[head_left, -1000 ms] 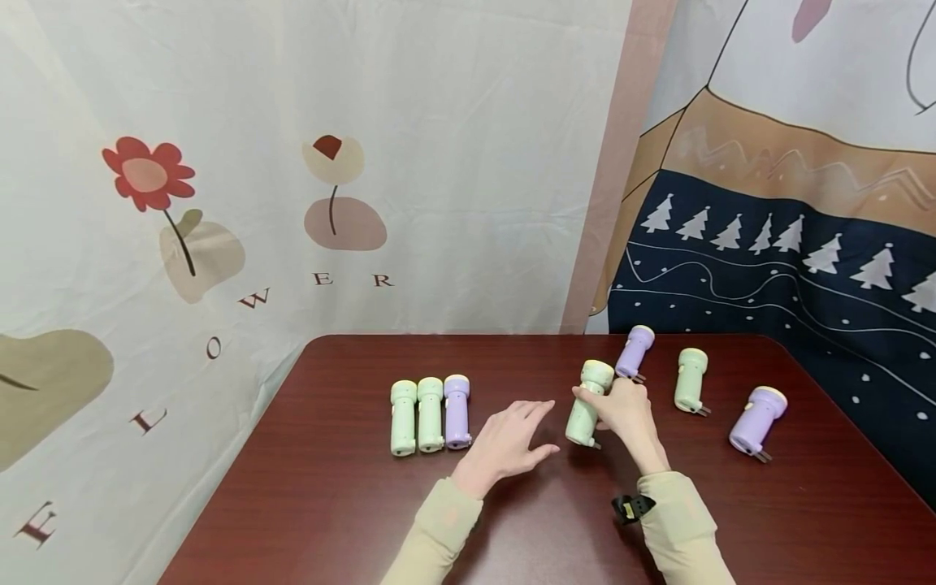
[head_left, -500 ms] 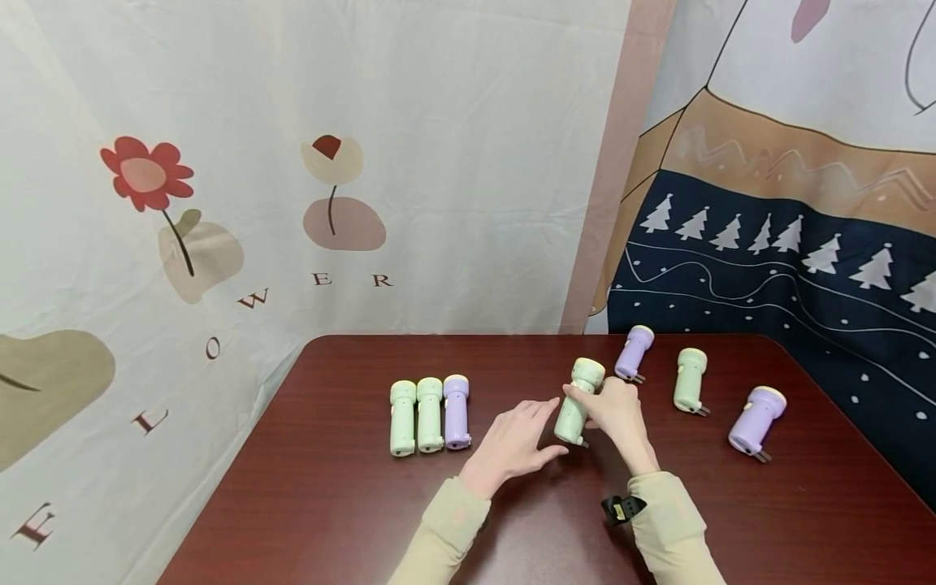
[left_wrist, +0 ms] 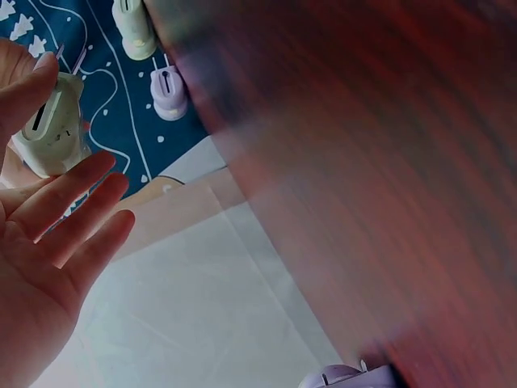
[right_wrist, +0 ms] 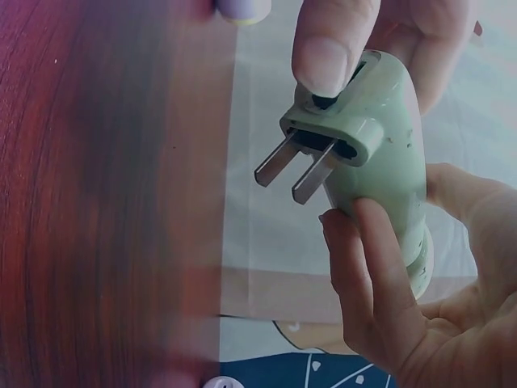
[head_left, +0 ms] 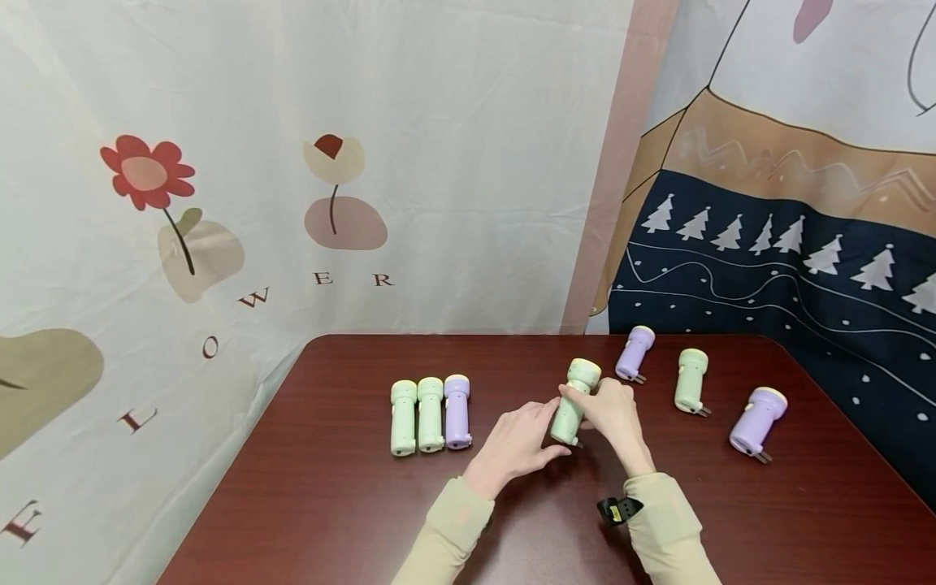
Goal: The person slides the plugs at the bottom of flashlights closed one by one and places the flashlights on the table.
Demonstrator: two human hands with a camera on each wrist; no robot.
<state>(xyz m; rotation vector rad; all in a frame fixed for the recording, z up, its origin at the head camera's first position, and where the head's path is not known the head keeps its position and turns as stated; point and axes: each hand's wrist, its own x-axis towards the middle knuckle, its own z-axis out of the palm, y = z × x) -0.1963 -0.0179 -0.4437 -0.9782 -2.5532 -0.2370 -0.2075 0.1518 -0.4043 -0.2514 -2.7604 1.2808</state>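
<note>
fingers of right hand are clamped on green flashlight, right of row of three; flashlight base is touched by thumb of left hand, fingers apart.

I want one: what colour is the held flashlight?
Pale green flashlight, clearest in the right wrist view.

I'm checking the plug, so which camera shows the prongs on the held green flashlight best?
The right wrist view: both prongs stand out from the green flashlight, close up and uncovered. The left wrist view shows them only as thin slivers at upper left; the head view, just a tiny bit at the flashlight's lower end.
</note>
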